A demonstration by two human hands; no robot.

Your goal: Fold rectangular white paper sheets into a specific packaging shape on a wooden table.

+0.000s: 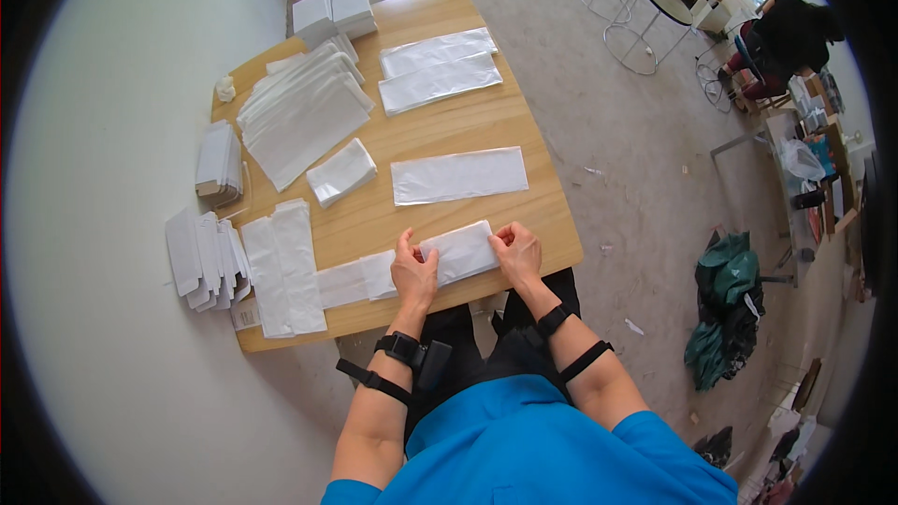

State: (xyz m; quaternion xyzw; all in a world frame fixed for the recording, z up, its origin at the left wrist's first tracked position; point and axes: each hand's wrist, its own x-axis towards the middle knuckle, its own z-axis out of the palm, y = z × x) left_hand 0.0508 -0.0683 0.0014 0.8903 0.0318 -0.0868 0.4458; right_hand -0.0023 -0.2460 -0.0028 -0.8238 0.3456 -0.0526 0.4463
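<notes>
In the head view, one sheet (460, 257) lay along the near edge of the table (543, 196). Two overlapping sheets (440, 84) were on the table's far right part, and one lone sheet (458, 176) on its right half. One small stack (341, 171) sat near the table's middle, one fanned pile (304, 117) on its far left part, and two white blocks (353, 9) at its far left corner. At its near left corner, the flat boxes (210, 262) overlapped too much to count. Two stools (666, 2) stood beyond its far right corner.

The right hand (519, 254) had its grip pinched on the sheet's right end. The left hand (413, 278) had its grip partly spread, thumb at the sheet's left end; whether it pinched could not be told.

Both forearms reached over the table's near edge, wrists low, left fingers curled, right fingers bent inward.
</notes>
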